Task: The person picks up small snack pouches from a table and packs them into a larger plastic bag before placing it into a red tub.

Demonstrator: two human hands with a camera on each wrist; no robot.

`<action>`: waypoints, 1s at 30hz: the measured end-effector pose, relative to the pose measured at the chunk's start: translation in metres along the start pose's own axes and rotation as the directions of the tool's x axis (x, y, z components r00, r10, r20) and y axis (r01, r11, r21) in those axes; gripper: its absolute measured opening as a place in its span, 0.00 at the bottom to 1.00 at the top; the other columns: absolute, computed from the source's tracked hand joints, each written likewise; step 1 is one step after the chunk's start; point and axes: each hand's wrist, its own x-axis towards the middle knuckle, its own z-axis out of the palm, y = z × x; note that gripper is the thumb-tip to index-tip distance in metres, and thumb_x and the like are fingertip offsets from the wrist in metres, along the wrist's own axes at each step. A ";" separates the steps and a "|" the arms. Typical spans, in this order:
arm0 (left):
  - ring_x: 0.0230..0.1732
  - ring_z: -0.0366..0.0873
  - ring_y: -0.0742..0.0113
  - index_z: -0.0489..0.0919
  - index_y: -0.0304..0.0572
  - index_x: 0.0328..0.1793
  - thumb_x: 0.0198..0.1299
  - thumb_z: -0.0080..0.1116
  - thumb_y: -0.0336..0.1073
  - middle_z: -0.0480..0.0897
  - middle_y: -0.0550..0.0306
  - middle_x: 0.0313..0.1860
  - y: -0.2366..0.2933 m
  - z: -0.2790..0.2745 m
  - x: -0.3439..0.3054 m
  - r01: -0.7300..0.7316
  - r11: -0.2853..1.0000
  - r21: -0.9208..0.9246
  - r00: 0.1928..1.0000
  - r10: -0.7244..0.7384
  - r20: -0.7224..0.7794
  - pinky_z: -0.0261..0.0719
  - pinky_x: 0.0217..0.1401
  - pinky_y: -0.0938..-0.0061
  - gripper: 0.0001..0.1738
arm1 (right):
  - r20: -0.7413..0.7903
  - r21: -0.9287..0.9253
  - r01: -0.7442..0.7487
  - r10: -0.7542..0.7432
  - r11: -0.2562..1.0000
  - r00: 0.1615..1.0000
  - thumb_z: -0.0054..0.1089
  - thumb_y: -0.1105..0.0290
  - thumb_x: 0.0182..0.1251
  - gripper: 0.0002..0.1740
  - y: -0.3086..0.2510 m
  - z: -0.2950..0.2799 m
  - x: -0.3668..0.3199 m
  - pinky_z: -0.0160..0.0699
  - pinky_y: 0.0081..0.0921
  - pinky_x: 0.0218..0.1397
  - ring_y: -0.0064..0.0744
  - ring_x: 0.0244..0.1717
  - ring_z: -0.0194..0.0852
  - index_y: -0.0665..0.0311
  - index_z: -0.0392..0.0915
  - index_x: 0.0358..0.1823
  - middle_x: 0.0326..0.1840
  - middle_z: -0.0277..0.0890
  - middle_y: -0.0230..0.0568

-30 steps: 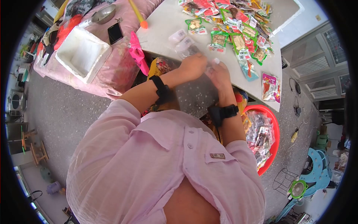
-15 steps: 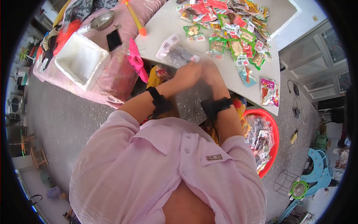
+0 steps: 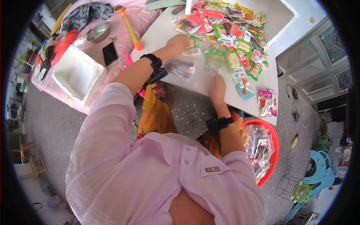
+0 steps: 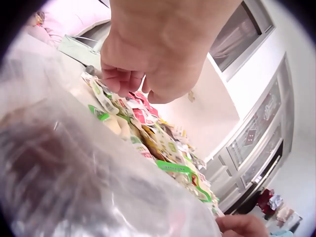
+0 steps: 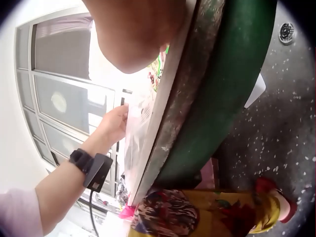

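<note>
One clear plastic bag (image 3: 179,69) with dark contents lies on the near edge of the counter (image 3: 240,107), its far-right end showing a small pale patch; any print there is too small to read. The left hand (image 3: 178,44) is just beyond the bag, over the counter and close to one green-edged packet (image 3: 194,49); its fingers (image 4: 121,84) are loosely bent and close together, with nothing seen between them. The right hand (image 3: 217,89) is to the right of the bag, at the counter's edge — whether its fingers are apart, together or clamped on something, I cannot tell.

A second green-edged packet (image 3: 213,60) lies to the right of the bag. Beyond and to the right of the bag spreads a pile of packets (image 3: 228,28), too many and too overlapped to count, with red, green, yellow and white printing; no brand can be read. One packet with a blue corner (image 3: 245,90) juts from the pile's near end, and one purple-edged packet (image 3: 267,102) lies farther right of the bag, its lettering illegible. Below and right of the bag, off the counter, is one red basin (image 3: 276,144) filled with clear-wrapped packs (image 3: 258,148).

Left of the bag, on a pink-covered bed (image 3: 129,28), are one white foam box (image 3: 79,75), one black phone (image 3: 110,53), one metal pan (image 3: 99,32) and a bunch of keys (image 3: 113,39). One yellow stick with an orange tip (image 3: 131,32) is there too — between these things and the counter.
</note>
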 end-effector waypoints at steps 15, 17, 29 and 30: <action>0.44 0.72 0.52 0.69 0.39 0.44 0.48 0.46 0.38 0.72 0.45 0.45 -0.012 0.045 0.105 0.274 0.894 0.355 0.937 -0.331 0.112 0.70 0.45 0.64 0.17 | -0.043 0.107 -0.018 0.023 0.994 0.999 0.47 0.79 0.46 0.13 -0.009 -0.005 0.005 0.65 0.38 0.43 0.53 0.39 0.65 0.72 0.67 0.36 0.36 0.68 0.55; 0.43 0.73 0.53 0.69 0.40 0.44 0.48 0.45 0.37 0.73 0.46 0.43 -0.030 0.047 0.111 0.243 0.886 0.395 0.962 -0.272 0.017 0.71 0.43 0.64 0.16 | -0.044 0.109 -0.015 0.020 0.994 0.999 0.47 0.80 0.45 0.13 -0.009 -0.005 0.004 0.66 0.38 0.43 0.52 0.39 0.66 0.72 0.66 0.36 0.36 0.68 0.55; 0.35 0.74 0.54 0.68 0.36 0.39 0.49 0.42 0.27 0.74 0.47 0.32 -0.071 -0.071 0.046 0.341 0.498 -0.797 0.713 -0.690 -0.126 0.74 0.37 0.65 0.10 | -0.131 0.072 0.029 -0.020 0.997 0.991 0.48 0.79 0.47 0.07 -0.002 -0.001 0.002 0.68 0.34 0.37 0.48 0.31 0.68 0.69 0.69 0.31 0.29 0.69 0.50; 0.33 0.73 0.55 0.68 0.34 0.37 0.49 0.41 0.26 0.74 0.46 0.31 -0.065 -0.077 0.029 0.224 0.183 -0.957 0.670 -0.742 0.014 0.75 0.36 0.66 0.08 | -0.148 0.063 0.037 -0.027 0.997 0.989 0.49 0.79 0.47 0.07 -0.003 0.000 0.002 0.68 0.34 0.37 0.48 0.31 0.68 0.69 0.69 0.31 0.29 0.69 0.50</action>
